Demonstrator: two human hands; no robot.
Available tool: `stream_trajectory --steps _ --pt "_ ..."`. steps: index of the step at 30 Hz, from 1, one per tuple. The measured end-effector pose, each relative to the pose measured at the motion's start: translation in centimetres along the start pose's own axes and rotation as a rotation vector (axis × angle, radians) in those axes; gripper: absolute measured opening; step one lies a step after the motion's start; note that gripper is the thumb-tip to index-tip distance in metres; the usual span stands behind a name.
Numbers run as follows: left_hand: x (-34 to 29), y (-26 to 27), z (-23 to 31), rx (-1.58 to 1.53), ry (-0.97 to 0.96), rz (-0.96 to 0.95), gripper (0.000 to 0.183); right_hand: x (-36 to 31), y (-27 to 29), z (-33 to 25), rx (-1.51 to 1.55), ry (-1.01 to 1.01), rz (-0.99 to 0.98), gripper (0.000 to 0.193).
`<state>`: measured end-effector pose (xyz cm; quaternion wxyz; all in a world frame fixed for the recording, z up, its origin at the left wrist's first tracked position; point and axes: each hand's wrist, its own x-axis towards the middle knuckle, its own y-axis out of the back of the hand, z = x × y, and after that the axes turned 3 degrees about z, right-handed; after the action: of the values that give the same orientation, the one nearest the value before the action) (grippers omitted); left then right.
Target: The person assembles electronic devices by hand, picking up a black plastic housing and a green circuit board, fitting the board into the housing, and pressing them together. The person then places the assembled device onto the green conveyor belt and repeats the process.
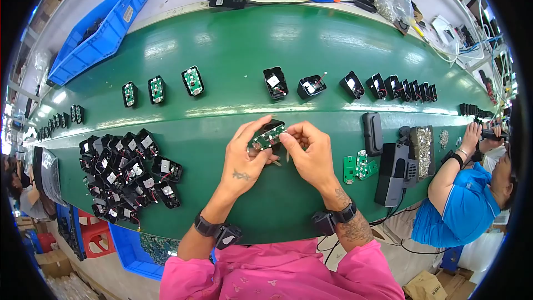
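In front of me my left hand (243, 162) is closed around a small black plastic housing (273, 123). A green circuit board (270, 136) with white and silver parts lies tilted at the housing's opening; I cannot tell whether it is fully seated. My right hand (308, 154) pinches the board's right end between thumb and fingers. To the left, many black housings (133, 169) with wires and white pads are piled together. Loose green boards (361, 166) lie to the right of my right hand.
Housings with boards (156, 89) and open housings (275, 83) stand in a row across the green table (233, 39). A grey-black device (392, 175), a black case (372, 133) and a tray of small parts (425, 153) are at right. A co-worker in blue (466, 205) sits beyond; a blue crate (100, 30) stands far left.
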<state>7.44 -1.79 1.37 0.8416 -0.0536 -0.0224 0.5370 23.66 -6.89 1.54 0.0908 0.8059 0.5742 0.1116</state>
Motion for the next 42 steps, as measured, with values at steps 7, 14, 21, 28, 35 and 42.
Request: stream_trajectory --steps 7,14,21,28,35,42 --pt "-0.1 -0.3 -0.5 0.119 -0.166 0.015 0.059 -0.6 -1.2 -0.8 0.023 0.304 -0.101 0.015" --pt "-0.4 -0.5 -0.6 0.253 -0.243 0.048 0.051 0.3 0.6 0.5 0.065 0.173 -0.006 0.023" --pt "-0.7 -1.2 -0.6 0.268 -0.337 0.117 0.046 0.4 2.1 -0.5 0.071 0.031 -0.186 0.024" --pt "-0.5 -1.1 -1.0 0.223 -0.403 0.238 0.049 -0.9 -0.3 -1.0 0.448 -0.173 -0.252 0.023" --pt "0.0 -0.1 -1.0 0.449 -0.408 0.175 0.055 0.1 1.2 -0.9 0.022 -0.025 -0.257 0.027" --pt "0.2 0.1 0.1 0.073 -0.16 -0.025 0.05 0.2 1.1 -0.8 0.045 -0.064 -0.13 0.025"
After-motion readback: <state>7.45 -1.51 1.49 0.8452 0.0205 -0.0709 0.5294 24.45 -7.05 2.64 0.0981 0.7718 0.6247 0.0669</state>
